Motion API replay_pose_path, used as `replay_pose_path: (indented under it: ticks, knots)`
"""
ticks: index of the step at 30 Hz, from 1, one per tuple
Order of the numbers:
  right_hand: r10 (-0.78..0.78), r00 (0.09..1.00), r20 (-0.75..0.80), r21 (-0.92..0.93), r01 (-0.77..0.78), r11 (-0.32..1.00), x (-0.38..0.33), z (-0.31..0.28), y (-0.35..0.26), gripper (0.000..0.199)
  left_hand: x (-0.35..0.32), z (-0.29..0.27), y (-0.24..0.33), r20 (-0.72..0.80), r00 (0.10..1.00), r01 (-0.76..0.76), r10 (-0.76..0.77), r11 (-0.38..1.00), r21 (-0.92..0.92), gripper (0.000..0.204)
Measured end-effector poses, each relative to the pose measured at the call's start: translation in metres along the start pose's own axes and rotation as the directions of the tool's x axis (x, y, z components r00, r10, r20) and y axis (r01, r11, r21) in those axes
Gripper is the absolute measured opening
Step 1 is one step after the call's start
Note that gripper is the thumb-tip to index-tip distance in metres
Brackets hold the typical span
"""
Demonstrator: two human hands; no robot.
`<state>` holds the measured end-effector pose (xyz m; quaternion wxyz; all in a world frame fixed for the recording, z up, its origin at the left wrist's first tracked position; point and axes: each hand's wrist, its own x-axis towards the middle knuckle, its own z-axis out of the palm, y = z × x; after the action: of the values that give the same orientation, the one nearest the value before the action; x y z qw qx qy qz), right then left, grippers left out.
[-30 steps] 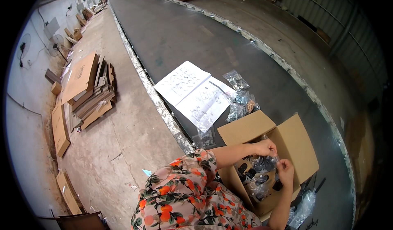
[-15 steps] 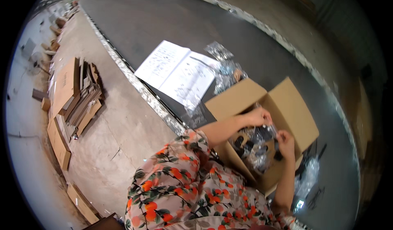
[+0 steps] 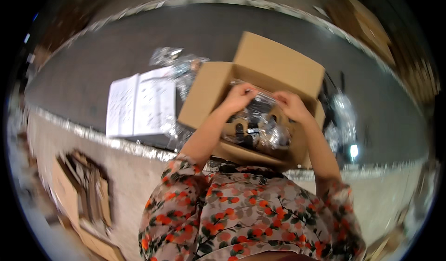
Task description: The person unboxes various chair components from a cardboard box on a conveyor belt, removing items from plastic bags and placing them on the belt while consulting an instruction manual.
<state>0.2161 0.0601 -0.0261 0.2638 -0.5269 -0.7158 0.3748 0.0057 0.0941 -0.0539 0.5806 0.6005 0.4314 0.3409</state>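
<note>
An open cardboard box [image 3: 204,93] stands in front of me with its flaps spread. Inside its mouth, a clear plastic bag [image 3: 261,105] with dark contents is stretched between my hands. My left hand [image 3: 239,98] pinches the bag's upper left edge, and my right hand [image 3: 291,105] has closed fingers at its right end. Below the bag lie black parts [image 3: 239,130] and a crumpled clear plastic bag [image 3: 275,134] in the box. What exactly the held bag contains is blurred.
An open printed booklet [image 3: 155,104] lies left of the box on the dark work surface [image 3: 116,42]. Plastic-wrapped parts [image 3: 186,68] lie behind it, and more plastic wrapping [image 3: 344,114] is right of the box. Flattened cardboard [image 3: 67,182] is stacked on the floor at left.
My view has turned, so the box and booklet now appear more squarely in front of me. Both hands still hold the plastic bag over the box.
</note>
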Motion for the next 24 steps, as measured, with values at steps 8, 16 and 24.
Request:
replay_pose_path:
  ticks: [8, 16, 24]
  knots:
    - [-0.268, 0.957, -0.108, -0.291, 0.227, 0.929, 0.008, 0.029, 0.007, 0.015, -0.009, 0.013, 0.009, 0.056, 0.998, -0.044, 0.042, 0.998, 0.042, 0.014]
    - [-0.236, 0.951, -0.201, -0.184, 0.200, 0.962, -0.018, 0.034, -0.012, 0.009, -0.018, 0.019, 0.017, 0.149, 0.987, -0.085, 0.067, 0.989, 0.121, 0.015]
    - [-0.252, 0.924, -0.288, -0.095, 0.234, 0.968, -0.041, 0.008, -0.035, 0.008, -0.036, 0.028, 0.059, 0.131, 0.967, -0.246, 0.219, 0.932, 0.264, 0.009]
